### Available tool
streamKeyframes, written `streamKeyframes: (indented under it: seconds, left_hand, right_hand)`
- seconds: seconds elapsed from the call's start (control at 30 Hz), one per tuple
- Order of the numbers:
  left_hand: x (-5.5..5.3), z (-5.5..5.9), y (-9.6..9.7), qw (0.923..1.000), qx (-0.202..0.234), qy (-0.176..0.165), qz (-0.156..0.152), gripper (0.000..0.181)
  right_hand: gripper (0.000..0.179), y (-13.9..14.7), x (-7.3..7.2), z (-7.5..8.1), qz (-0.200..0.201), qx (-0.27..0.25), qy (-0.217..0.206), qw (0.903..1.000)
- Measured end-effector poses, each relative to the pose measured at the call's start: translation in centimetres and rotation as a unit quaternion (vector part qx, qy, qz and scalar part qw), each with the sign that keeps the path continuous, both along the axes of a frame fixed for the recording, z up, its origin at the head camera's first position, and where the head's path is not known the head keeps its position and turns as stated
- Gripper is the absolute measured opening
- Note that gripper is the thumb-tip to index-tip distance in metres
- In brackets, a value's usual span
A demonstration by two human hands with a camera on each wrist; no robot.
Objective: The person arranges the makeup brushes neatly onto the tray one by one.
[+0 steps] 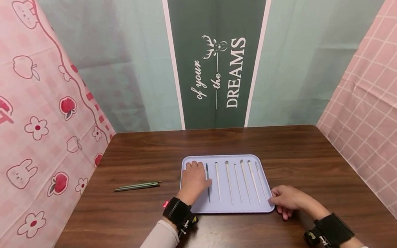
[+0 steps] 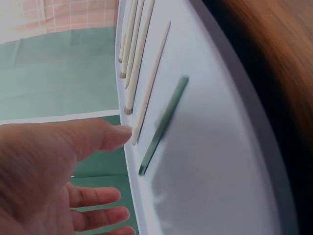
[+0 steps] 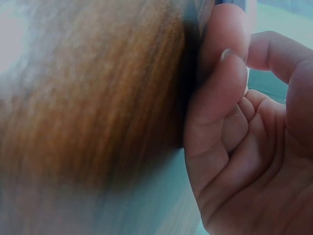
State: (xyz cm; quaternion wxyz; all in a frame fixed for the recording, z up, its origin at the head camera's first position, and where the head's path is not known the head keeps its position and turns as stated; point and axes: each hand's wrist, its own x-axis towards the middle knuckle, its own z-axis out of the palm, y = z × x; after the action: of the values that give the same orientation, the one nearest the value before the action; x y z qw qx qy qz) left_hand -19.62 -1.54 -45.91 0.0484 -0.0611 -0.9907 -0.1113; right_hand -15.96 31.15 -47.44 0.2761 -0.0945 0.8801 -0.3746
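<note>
A pale lavender tray [image 1: 199, 210] on the table holds a row of several thin white-handled brushes [image 1: 245, 181], set roughly side by side. Left of them lies a single green brush [image 1: 207, 172], also seen in the left wrist view as a green stick [image 2: 164, 125] on the tray. Over the tray's left part is my left hand [image 1: 193, 181], its thumb beside the green brush and its fingers [image 2: 100, 196] extended with nothing between them. My right hand [image 1: 288, 199] pinches the tray's near right corner, thumb at the rim and the other fingers [image 3: 215, 98] curled low beside it.
On the brown wooden table [image 1: 144, 152], left of the tray, lies a small bunch of green brushes [image 1: 137, 187]. A pink patterned cloth [image 1: 38, 153] hangs at the left, a checked pink one [image 1: 376, 92] at the right, and a green curtain [image 1: 206, 5] behind.
</note>
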Motion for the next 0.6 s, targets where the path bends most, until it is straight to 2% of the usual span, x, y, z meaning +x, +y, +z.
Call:
streamKeyframes:
  seconds: [0.3,0.6]
  left_hand:
    - [1.1,0.7,-2.6,0.999,-0.009,-0.041,-0.011,0.063]
    - [2.3,0.5,-5.2,0.9989,0.01,-0.046,-0.002,0.063]
  right_hand:
    - [0.024,0.0,-0.1,0.0,0.001,0.003,0.001,1.0]
    - [0.024,0.0,-0.1,-0.1,0.005,0.004,0.001,1.0]
